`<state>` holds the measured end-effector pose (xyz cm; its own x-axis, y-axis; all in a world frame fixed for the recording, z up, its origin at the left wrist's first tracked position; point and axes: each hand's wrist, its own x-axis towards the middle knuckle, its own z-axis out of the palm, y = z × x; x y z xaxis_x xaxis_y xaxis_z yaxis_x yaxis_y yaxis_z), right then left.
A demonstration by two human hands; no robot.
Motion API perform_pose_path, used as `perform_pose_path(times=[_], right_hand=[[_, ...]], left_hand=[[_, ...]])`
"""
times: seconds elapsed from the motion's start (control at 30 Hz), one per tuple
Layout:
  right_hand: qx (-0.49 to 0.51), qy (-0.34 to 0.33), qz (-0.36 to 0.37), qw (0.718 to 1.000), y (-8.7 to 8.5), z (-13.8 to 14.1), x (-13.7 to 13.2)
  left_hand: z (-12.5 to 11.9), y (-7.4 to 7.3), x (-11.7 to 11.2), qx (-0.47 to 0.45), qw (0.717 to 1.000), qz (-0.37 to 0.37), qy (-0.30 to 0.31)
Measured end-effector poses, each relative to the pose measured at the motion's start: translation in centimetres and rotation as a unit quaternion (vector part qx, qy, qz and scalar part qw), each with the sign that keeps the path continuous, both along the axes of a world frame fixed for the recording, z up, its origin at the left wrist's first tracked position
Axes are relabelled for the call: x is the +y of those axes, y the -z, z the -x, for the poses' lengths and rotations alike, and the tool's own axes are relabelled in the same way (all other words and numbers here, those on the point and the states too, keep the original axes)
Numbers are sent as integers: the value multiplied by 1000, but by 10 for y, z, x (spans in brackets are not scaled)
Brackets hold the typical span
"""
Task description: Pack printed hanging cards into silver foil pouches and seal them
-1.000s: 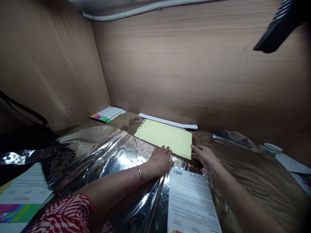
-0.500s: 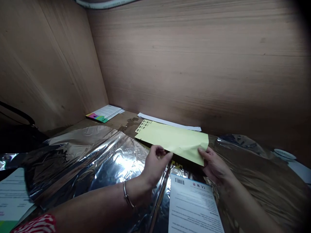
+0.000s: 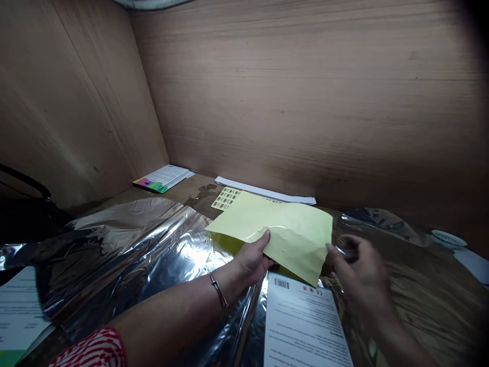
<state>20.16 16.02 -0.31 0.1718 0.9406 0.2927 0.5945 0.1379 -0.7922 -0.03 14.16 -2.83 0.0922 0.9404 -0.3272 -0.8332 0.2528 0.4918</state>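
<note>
My left hand (image 3: pixel 254 260) grips a pale yellow sheet (image 3: pixel 282 224) at its near edge, thumb on top and fingers underneath. The sheet is tilted and slightly bent, with a glossy crease near the thumb. My right hand (image 3: pixel 357 265) is at the sheet's right edge, its fingers pinched together and a little blurred. Something small and shiny shows by those fingers, too unclear to name. Behind the yellow sheet lies a sheet of printed labels (image 3: pixel 225 198), partly covered. Below my hands is a white printed card (image 3: pixel 303 326) with a barcode.
Crinkled silver film (image 3: pixel 153 260) covers the left side, and more clear film (image 3: pixel 428 290) lies at right. A stack of colourful cards (image 3: pixel 164 178) sits in the back left corner. A white strip (image 3: pixel 263 191) runs along the wooden back wall (image 3: pixel 286 102). A roll of tape (image 3: pixel 449 238) stands far right.
My left hand has taken hold of the sheet's near edge. My right hand has shifted right to the edge. The yellow sheet has come nearer, uncovering more of the labels behind.
</note>
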Motion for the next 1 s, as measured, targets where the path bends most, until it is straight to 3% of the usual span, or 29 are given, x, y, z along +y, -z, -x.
perform_pose_path(times=[0.07,0.17,0.43,0.63,1.0], right_hand=[[-129,-28,-170,977,-10,6,-2],[-197,-159,-247,935,-16,23,0],[-199,-189,-178,945,-4,42,10],[-152,-199,-113,961,-10,40,6],[-131,-213,-70,966,-14,39,5]], left_hand=[[-2,1,-4,4,1000,-16,5],[-4,1,-9,3,999,-46,24],[-3,2,-11,8,997,-52,52],[-2,3,-12,9,995,-76,61],[-1,11,-12,32,988,-109,102]])
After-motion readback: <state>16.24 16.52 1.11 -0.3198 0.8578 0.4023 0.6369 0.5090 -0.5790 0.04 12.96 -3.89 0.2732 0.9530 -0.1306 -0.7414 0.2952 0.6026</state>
